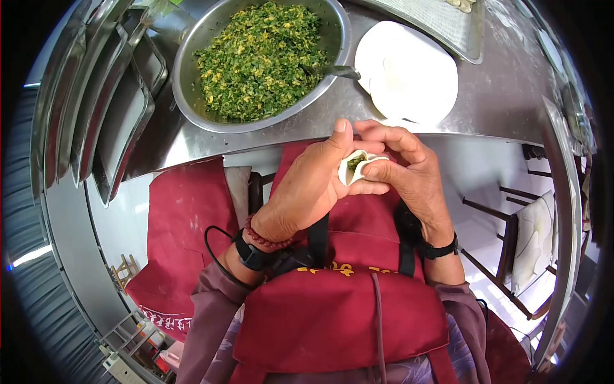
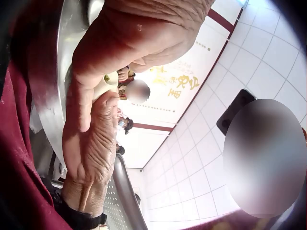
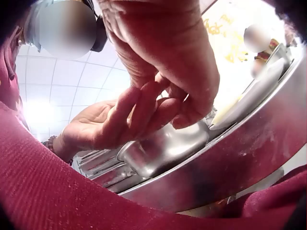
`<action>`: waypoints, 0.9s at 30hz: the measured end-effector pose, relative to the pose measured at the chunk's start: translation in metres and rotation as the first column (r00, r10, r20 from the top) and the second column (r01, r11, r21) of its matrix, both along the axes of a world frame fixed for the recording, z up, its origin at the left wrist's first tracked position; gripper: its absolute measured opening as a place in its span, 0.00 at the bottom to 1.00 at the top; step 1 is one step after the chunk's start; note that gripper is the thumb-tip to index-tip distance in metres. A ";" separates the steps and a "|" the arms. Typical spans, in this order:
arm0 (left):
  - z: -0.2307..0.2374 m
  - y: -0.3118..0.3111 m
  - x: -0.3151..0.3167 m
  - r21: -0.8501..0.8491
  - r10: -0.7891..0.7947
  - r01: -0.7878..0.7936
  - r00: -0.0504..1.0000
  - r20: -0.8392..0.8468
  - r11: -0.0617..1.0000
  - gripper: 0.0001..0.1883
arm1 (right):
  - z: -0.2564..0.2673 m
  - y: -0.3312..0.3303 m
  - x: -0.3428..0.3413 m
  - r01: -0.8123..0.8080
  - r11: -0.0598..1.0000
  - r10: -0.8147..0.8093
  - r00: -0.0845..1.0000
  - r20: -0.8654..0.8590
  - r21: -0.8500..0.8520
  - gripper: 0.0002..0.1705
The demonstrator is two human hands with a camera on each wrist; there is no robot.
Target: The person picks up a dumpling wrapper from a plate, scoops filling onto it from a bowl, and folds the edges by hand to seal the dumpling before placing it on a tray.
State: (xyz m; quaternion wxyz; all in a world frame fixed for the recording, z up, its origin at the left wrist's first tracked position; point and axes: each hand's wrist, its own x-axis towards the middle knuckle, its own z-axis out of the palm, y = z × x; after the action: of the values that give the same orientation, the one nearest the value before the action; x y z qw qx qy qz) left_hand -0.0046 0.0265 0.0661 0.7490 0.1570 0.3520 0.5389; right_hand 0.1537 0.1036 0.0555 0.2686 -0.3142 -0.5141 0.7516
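A half-folded dumpling sits between the two hands in front of the table edge, its pale wrapper gaping at the top over green filling. My left hand cradles it from below and the side, thumb pointing up. With the thumb pressed on the wrapper's near edge and fingers bent behind, my right hand pinches the dough. In the left wrist view a bit of the dumpling shows between the hands; in the right wrist view the fingers hide it.
A steel bowl of chopped green and yellow filling holds a spoon. Right of it lie round white wrappers. Metal trays stand at the left; a mesh tray lies behind. Chairs stand at the right.
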 end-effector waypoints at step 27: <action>-0.013 0.000 0.022 -0.172 0.275 -0.229 0.900 0.339 0.958 0.14 | -0.033 -0.002 0.000 0.030 0.755 -0.099 0.993 0.069 0.655 0.15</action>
State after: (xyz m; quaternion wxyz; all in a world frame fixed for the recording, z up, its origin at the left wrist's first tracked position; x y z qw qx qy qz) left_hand 0.0173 0.0266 0.0527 0.7329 -0.0394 0.2604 0.6273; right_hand 0.1538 0.1014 0.0223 0.3609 -0.2556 -0.7453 0.4990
